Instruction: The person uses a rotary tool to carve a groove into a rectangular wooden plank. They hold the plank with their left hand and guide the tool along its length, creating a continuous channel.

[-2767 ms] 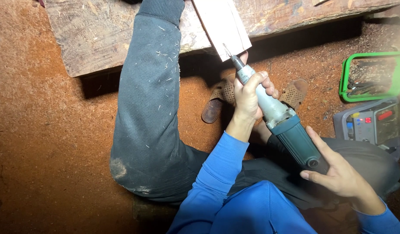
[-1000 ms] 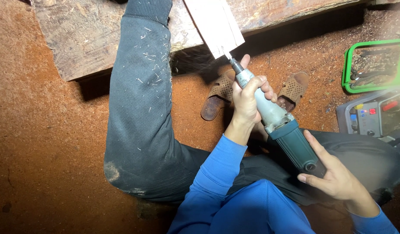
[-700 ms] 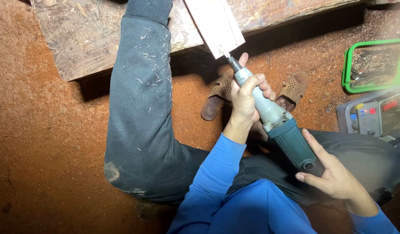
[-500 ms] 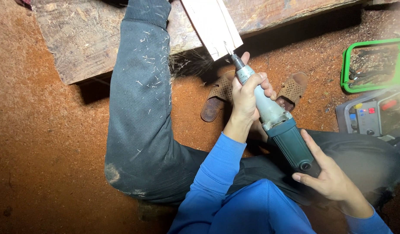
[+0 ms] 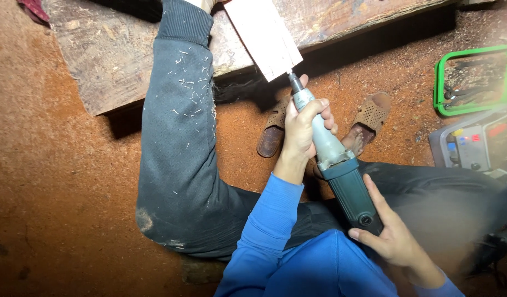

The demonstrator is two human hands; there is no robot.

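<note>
A green and grey die grinder [image 5: 336, 165] points up and left, its bit touching the lower end of a pale wooden piece [image 5: 263, 34]. My left hand [image 5: 303, 127] is wrapped around the grinder's grey neck. My right hand [image 5: 395, 237] cups the dark green rear body. The pale piece lies on a thick rough plank [image 5: 110, 49], and my left leg in dark trousers [image 5: 179, 154] stretches up over the plank. Wood shavings cling to the trouser leg.
Two brown sandals [image 5: 275, 132] lie on the reddish sawdust floor under the grinder. A green-rimmed tray of tools [image 5: 473, 80] sits at the right edge, with a grey box with coloured buttons [image 5: 473, 146] just below it.
The grinder and both hands hold nearly the same pose. The view has shifted slightly, so the plank and pale piece sit a little higher in frame.
</note>
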